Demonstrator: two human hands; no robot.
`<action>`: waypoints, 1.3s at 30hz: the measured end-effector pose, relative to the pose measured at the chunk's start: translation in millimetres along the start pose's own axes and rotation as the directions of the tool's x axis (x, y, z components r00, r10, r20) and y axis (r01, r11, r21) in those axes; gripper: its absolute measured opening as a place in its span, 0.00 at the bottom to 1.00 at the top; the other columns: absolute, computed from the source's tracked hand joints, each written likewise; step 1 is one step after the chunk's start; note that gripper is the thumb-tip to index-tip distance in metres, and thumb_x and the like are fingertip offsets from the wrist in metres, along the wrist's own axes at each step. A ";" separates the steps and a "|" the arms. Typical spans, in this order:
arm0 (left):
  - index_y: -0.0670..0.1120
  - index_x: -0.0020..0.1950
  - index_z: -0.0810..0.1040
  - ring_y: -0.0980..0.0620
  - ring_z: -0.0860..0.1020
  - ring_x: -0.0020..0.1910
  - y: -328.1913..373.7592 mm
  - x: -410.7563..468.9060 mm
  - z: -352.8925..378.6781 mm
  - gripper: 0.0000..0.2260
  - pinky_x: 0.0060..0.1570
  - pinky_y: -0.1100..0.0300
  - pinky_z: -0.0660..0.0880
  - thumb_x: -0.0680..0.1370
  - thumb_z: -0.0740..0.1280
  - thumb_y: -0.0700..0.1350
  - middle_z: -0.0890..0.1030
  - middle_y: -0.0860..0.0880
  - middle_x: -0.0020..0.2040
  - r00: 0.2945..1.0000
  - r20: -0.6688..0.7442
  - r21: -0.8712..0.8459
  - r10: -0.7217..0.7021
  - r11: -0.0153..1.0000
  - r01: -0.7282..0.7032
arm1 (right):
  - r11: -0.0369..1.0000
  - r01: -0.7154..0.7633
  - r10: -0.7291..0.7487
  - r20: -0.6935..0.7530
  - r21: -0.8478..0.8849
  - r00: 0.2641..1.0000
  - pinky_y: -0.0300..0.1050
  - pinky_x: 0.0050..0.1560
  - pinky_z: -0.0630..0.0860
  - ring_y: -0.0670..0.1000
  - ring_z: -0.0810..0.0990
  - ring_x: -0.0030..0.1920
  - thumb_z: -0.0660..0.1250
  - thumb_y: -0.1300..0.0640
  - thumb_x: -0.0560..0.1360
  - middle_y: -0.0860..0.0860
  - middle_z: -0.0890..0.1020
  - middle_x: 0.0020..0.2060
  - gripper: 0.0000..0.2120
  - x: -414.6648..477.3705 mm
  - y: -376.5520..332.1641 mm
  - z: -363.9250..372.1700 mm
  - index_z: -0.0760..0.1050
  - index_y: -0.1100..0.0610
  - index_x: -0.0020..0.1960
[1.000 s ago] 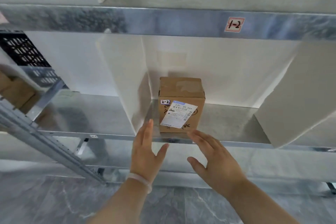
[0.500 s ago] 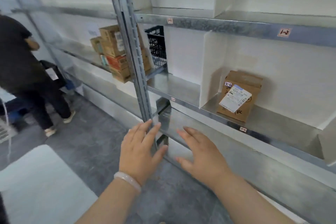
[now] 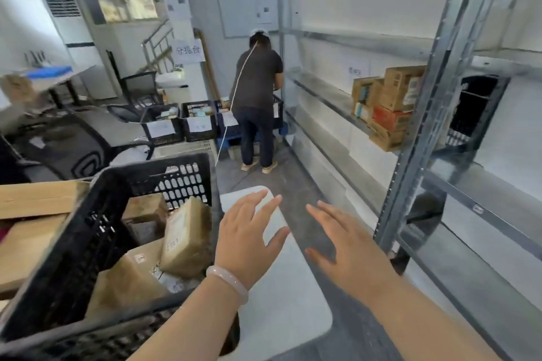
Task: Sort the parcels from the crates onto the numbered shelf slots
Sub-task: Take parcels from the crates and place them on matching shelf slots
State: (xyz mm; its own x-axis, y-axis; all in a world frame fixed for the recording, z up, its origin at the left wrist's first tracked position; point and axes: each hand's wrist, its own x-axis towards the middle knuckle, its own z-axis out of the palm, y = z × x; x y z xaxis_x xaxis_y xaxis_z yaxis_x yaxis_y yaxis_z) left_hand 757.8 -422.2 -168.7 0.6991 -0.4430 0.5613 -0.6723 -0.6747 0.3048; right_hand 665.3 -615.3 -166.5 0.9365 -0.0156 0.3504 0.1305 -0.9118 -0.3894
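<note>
A black plastic crate stands at the lower left on a white table and holds several brown parcels; one tape-wrapped parcel leans upright in its right corner. My left hand, with a pale bracelet on the wrist, hovers open just right of the crate's rim. My right hand is open too, spread above the table edge and the floor. Both hands hold nothing. The metal shelf rack runs along the right side.
A stack of cardboard boxes and a black basket sit on a middle shelf. A person in a dark shirt stands in the aisle by several black crates. Office chairs stand at left. Flat cardboard lies beside my crate.
My view has swung left from the shelf slot with the box marked 2-2 to the crate on the table. Both hands stay open and empty and have come away from the shelf.
</note>
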 end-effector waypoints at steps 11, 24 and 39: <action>0.57 0.74 0.67 0.53 0.62 0.73 -210.0 -45.6 -66.8 0.27 0.72 0.57 0.57 0.76 0.68 0.57 0.66 0.57 0.73 0.939 0.117 0.036 -0.323 0.946 0.321 | 0.990 0.138 -0.139 0.136 0.020 0.981 0.40 0.73 0.55 0.43 0.56 0.74 0.62 0.41 0.77 0.43 0.59 0.75 0.31 117.0 -154.7 129.5 0.56 0.44 0.77; 0.62 0.75 0.61 0.48 0.76 0.59 -301.1 -16.3 -32.5 0.30 0.57 0.48 0.77 0.74 0.63 0.63 0.77 0.53 0.60 0.661 0.578 0.061 -0.479 0.833 0.550 | 0.991 -0.125 0.130 0.310 -0.037 0.942 0.46 0.66 0.68 0.49 0.62 0.71 0.62 0.47 0.75 0.45 0.61 0.73 0.33 157.8 -190.8 201.4 0.53 0.47 0.76; 0.56 0.76 0.64 0.61 0.66 0.61 -288.9 -11.5 -41.4 0.29 0.42 0.80 0.70 0.77 0.70 0.47 0.64 0.54 0.71 0.819 0.388 -0.348 -0.423 0.755 0.555 | 0.944 -0.261 0.209 0.249 0.201 0.946 0.35 0.57 0.74 0.40 0.68 0.65 0.65 0.52 0.76 0.41 0.63 0.72 0.37 159.4 -201.1 203.5 0.48 0.39 0.76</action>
State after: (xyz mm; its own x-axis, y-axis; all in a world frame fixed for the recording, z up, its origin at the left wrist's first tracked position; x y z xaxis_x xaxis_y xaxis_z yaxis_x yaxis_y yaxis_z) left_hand 933.9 -197.7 -231.4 0.9513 -0.3065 0.0325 -0.2048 -0.5498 0.8098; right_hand 854.6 -350.9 -205.7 0.9940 -0.1030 0.0378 -0.0562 -0.7744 -0.6302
